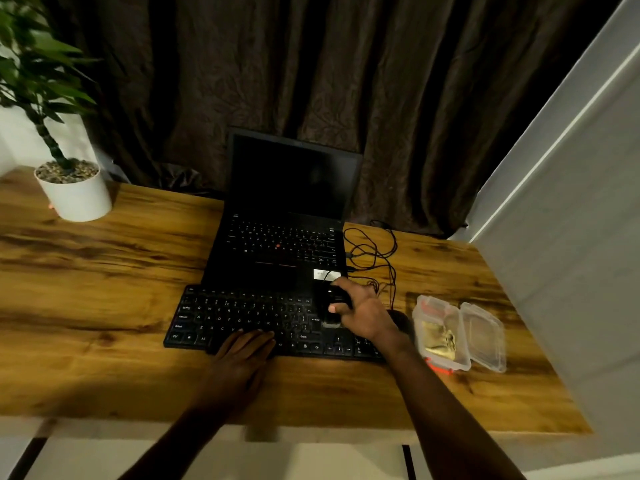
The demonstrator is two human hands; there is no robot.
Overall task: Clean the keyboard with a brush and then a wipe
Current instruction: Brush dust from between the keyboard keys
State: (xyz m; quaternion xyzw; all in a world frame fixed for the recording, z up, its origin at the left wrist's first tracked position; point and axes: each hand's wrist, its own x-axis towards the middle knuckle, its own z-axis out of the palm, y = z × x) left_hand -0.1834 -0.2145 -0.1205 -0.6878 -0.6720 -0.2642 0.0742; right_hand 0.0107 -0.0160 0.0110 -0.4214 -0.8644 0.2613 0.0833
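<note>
Black keyboard point(242, 315) under flat left hand point(244, 348); right hand point(363, 313) above its right end, tight around a dark object point(333, 301).

Glossy wooden desk point(104, 306), matt black plastic keyboard point(242, 317).

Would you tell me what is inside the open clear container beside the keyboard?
The clear container holds what looks like a crumpled yellowish wipe; its open lid holds nothing. Anything beneath the wipe is covered.
</note>
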